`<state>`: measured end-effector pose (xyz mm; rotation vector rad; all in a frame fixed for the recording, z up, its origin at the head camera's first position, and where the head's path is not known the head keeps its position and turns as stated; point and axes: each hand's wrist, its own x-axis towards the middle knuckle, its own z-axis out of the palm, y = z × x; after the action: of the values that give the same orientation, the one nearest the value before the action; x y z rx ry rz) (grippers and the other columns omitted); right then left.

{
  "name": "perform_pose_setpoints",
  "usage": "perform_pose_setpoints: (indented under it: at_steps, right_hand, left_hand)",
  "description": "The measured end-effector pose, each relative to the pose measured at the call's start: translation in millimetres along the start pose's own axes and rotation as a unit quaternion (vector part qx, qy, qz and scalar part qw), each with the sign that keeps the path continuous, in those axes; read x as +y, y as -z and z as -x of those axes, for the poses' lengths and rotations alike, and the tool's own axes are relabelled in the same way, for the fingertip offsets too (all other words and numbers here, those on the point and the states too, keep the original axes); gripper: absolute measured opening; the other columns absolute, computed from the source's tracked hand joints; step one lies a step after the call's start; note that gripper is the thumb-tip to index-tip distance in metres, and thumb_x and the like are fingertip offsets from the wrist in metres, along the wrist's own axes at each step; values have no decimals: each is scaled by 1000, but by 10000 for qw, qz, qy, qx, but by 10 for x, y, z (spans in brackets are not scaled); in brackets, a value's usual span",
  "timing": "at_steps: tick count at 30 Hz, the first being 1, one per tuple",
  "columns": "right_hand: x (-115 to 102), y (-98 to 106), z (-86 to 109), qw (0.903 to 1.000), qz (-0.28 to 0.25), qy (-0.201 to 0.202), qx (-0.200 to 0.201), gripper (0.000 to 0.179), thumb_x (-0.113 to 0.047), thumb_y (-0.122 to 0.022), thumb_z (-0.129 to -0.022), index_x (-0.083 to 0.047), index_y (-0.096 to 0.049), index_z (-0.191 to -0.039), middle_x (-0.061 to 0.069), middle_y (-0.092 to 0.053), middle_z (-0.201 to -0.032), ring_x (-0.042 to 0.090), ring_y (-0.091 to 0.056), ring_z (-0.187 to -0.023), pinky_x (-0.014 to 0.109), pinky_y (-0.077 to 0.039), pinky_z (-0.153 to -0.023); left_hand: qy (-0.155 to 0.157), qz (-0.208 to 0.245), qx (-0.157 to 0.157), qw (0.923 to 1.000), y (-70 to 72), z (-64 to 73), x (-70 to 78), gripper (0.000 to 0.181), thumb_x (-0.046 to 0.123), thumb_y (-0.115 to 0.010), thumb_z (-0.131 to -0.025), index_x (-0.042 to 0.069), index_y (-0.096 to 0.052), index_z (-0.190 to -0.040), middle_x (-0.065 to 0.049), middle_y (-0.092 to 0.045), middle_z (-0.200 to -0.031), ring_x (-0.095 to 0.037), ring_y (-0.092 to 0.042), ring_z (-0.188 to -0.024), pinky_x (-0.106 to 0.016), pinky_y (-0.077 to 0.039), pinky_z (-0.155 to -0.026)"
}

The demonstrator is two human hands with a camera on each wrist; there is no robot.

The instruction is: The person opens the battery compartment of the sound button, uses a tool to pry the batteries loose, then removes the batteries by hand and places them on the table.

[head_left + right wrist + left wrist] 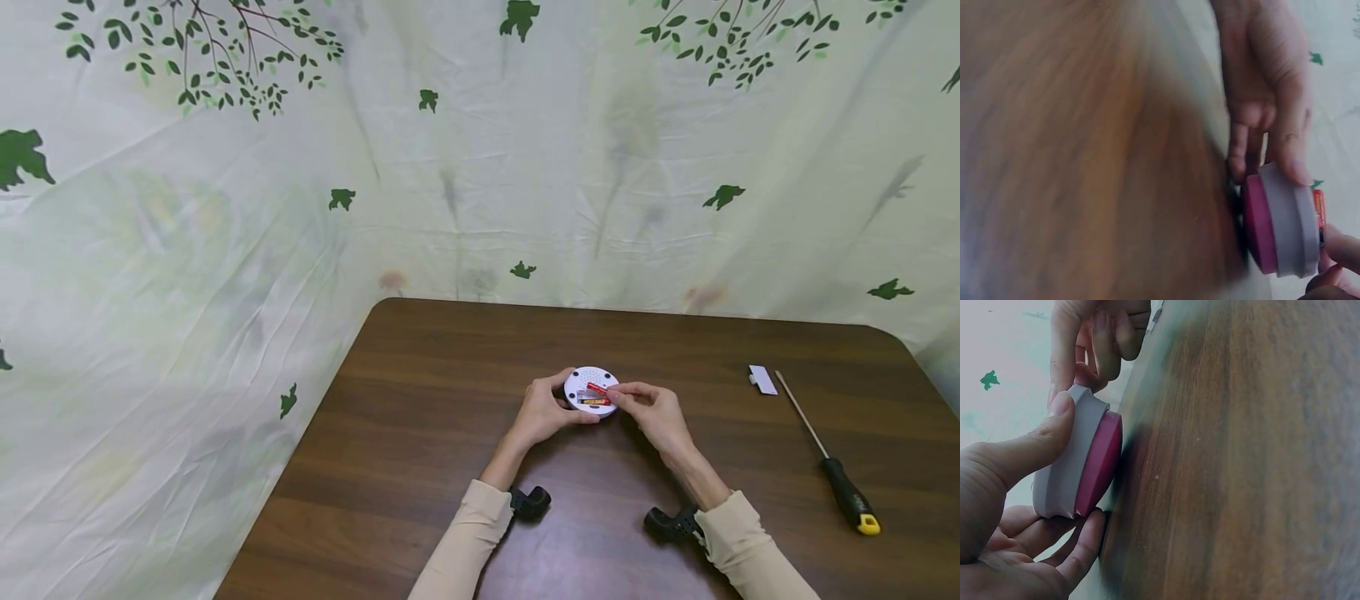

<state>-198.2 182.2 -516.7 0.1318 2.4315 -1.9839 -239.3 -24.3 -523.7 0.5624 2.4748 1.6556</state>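
Observation:
My left hand [542, 410] grips a round battery-powered device [592, 374] by its edge, thumb on the near side. Its white, perforated underside faces up, and the open battery compartment shows there. In the left wrist view the device's pink side [1102, 462] is turned down, close over the table. One red battery [595, 402] lies in the compartment. Between thumb and fingertips, my right hand [656, 417] pinches a second red battery [597, 389], tilted over the compartment. That second battery [1319, 205] juts above the white face in the right wrist view.
To the right on the brown wooden table [420, 375] lies a small white battery cover [762, 380]. Beside it is a screwdriver [846, 489] with a black and yellow handle, its tip pointing away. A leaf-patterned cloth [480, 183] hangs behind the table and along its left.

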Motion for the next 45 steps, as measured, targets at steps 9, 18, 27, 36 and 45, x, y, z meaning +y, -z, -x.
perform_pose_setpoints:
  at_steps: [9, 18, 27, 36, 45]
  right_hand:
    - [-12, -20, -31, 9913, 978, 866, 144, 24, -16, -76, -95, 5, -76, -106, 18, -71, -98, 1, -53, -73, 15, -45, -63]
    - [-62, -25, 15, 9887, 1037, 1037, 312, 22, -15, -73, -97, 4, -75, -107, 20, -73, -99, -1, -54, -74, 13, -46, -66]
    - [-96, 164, 25, 9856, 756, 1291, 782, 22, -19, -72, -99, 0, -75, -110, 20, -75, -107, 2, -63, -79, 12, -48, -66]
    - [-276, 817, 17, 9670, 497, 1099, 2246, 30, -27, -75, -97, -3, -76, -114, -21, -70, -89, -3, -54, -67, 12, -40, -56]
    - [-312, 1784, 62, 9278, -439, 449, 3679, 16, -23, -78, -92, -13, -81, -104, -24, -70, -80, -1, -52, -66, 12, -35, -51]
  left_hand:
    - [-9, -93, -8, 10000, -7, -8, 16, 81, 19, -96, -72, 2, -60, -143, -17, -66, -140, -4, -66, -84, -15, -56, -71]
    - [-3, -125, 16, 9999, -8, -6, -4, 80, 20, -97, -72, 3, -62, -142, -16, -67, -139, -5, -64, -88, -14, -54, -70]
    - [-60, -103, 0, 9999, -4, 0, 14, 74, 18, -97, -71, 7, -65, -138, -11, -72, -129, -1, -63, -82, -15, -56, -70]
    - [165, -40, 48, 9998, -46, -7, 31, 83, 19, -98, -70, 4, -61, -143, -17, -65, -141, 1, -63, -73, -14, -54, -69]
    - [86, -117, 108, 9998, -62, -10, 13, 85, 21, -98, -69, 4, -61, -143, -15, -69, -135, -3, -61, -76, -16, -54, -68]
